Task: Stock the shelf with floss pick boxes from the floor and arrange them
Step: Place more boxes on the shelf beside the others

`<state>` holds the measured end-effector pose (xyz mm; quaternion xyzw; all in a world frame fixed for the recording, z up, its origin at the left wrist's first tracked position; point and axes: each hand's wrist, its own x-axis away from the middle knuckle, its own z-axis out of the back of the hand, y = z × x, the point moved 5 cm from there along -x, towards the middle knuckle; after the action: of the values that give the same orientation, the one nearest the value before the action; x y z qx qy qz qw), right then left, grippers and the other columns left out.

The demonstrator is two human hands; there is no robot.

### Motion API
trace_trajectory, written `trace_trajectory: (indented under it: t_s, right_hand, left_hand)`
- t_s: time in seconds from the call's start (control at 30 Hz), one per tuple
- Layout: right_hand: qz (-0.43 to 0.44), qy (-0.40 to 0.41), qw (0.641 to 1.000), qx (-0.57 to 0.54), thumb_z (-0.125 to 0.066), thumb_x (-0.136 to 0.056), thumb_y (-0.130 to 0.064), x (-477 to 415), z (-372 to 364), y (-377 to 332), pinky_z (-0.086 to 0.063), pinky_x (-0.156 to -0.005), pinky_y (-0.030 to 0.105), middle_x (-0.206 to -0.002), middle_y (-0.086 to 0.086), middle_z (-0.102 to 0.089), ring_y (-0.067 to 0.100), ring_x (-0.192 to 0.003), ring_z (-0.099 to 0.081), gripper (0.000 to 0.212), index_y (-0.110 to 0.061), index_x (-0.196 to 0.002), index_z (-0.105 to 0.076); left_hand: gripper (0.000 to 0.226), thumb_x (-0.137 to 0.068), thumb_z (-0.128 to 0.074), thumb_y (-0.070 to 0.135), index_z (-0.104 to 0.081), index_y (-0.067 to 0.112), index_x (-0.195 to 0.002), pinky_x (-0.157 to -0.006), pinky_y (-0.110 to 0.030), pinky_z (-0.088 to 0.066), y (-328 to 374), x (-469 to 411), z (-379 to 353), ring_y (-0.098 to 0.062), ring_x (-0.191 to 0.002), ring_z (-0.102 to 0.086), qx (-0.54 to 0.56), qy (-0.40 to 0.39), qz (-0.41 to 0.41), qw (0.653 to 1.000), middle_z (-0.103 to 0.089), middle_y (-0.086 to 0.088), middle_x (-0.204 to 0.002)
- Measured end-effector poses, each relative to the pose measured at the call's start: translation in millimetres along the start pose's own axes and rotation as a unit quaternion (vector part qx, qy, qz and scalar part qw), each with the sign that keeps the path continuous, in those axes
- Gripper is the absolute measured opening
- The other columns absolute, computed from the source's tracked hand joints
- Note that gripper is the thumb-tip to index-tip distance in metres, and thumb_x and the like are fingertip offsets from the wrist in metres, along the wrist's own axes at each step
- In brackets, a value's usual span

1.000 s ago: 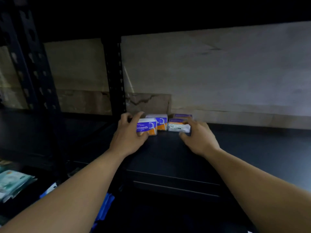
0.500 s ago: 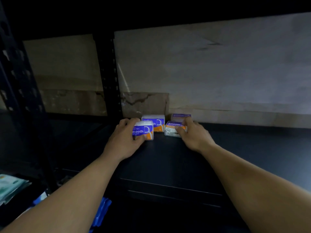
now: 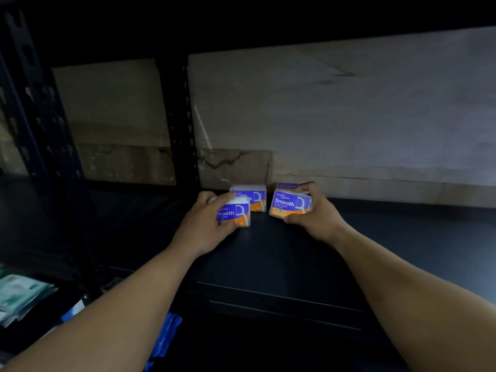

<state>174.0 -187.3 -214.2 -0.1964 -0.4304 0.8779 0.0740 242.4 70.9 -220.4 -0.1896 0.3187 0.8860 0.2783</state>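
Observation:
Several purple and orange floss pick boxes stand on the dark shelf (image 3: pixel 281 253), near the back wall. My left hand (image 3: pixel 206 224) grips the front left box (image 3: pixel 237 214) from its left side, thumb on top. Behind it stands a second box (image 3: pixel 253 197). My right hand (image 3: pixel 316 213) holds the front right box (image 3: pixel 290 205), tilted up so its label faces me, fingers over the top and thumb under it. A further box (image 3: pixel 288 185) is mostly hidden behind that one.
A black perforated upright (image 3: pixel 178 124) rises just left of the boxes. A lower shelf at the left carries green packets (image 3: pixel 18 296), and blue packaging (image 3: pixel 163 336) lies below. The shelf's front edge (image 3: pixel 281 299) runs under my forearms.
My right hand has tipped the right box from lying flat up onto its edge, label toward me. My left hand stays on the left box.

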Motion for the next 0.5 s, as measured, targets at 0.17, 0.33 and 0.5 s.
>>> trace_trajectory:
  t_s: [0.17, 0.33, 0.5]
  right_hand:
    - [0.041, -0.023, 0.999, 0.021, -0.085, -0.073, -0.018, -3.8, -3.5, -0.1, -0.045, -0.076, 0.019, -0.118, -0.005, -0.06, 0.008, -0.102, -0.059, 0.066, -0.037, -0.128, -0.052]
    - [0.079, -0.038, 0.995, 0.041, -0.08, -0.08, -0.016, -3.4, -3.7, -5.3, -0.039, -0.074, 0.012, -0.117, -0.011, -0.058, 0.001, -0.098, -0.055, 0.063, -0.033, -0.134, -0.054]
    - [0.067, -0.009, 0.993, 0.099, -0.079, -0.08, -0.021, 0.5, -3.9, -7.5, -0.046, -0.087, 0.027, -0.127, -0.003, -0.044, 0.011, -0.105, -0.051, 0.067, -0.039, -0.135, -0.046]
  left_hand:
    - [0.071, -0.082, -0.074, 0.036, -0.041, 0.04, -0.144, -0.091, -0.031, -0.049, -0.1, -0.4, 0.1, -0.012, -0.106, -0.052, 0.001, 0.0, 0.002, 1.0, -0.037, 0.008, -0.123]
    - [0.07, -0.082, -0.075, 0.034, -0.042, 0.04, -0.144, -0.091, -0.029, -0.048, 0.5, -0.4, -0.2, -0.011, -0.106, -0.052, -0.002, 0.005, -0.008, 1.0, -0.038, 0.007, -0.12]
    - [0.067, -0.084, -0.074, 0.032, -0.044, 0.039, -0.143, -0.09, -0.026, -0.045, 3.9, 1.8, -0.6, -0.012, -0.108, -0.051, -0.012, 0.01, -0.015, 1.0, -0.039, 0.007, -0.119]
